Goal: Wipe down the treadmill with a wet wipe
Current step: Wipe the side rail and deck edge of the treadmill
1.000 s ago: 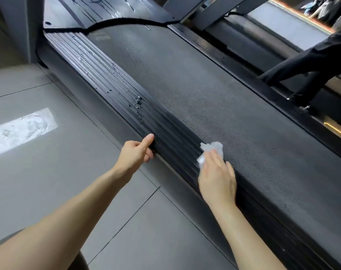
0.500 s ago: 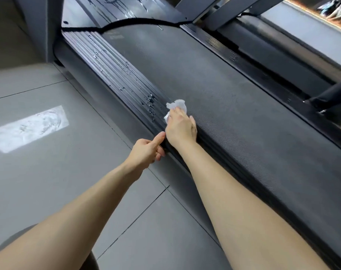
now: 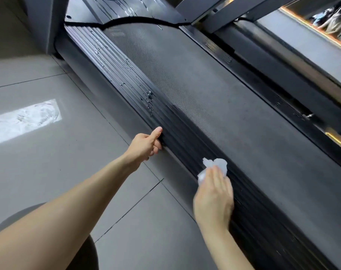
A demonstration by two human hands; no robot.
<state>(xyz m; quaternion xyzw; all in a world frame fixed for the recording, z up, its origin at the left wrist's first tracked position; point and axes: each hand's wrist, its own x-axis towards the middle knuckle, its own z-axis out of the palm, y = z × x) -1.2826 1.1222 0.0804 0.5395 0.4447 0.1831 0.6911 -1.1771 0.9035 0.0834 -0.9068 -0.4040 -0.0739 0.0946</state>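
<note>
Since the frame half a second back, the right hand (image 3: 213, 197) is lying nearer along the ribbed side rail (image 3: 177, 125), pulled away from the left hand (image 3: 146, 145) it was just beside. Nearest the camera, both bare forearms are reaching out over the grey tiled floor (image 3: 49, 172). That right hand is pressing a crumpled white wet wipe (image 3: 214, 164) flat onto the rail with straight fingers, knuckles up; the wipe is sticking out beyond the fingertips, right at the seam where the rail meets the belt (image 3: 234, 106). Motion blur is softening the hand's outline. Farther along, the left hand is gripping the rail's outer edge, fingers curled under the lip, thumb lying up against the ribs. Beyond it, water droplets (image 3: 149, 98) are sitting on the rail, scattered up toward the front of the treadmill (image 3: 126, 16). Off to the left, a bright rectangular patch of light (image 3: 25, 121) is lying on the floor tiles. At the far right, past the opposite rail, a blurred shelf-like area is showing; its contents cannot be made out.
</note>
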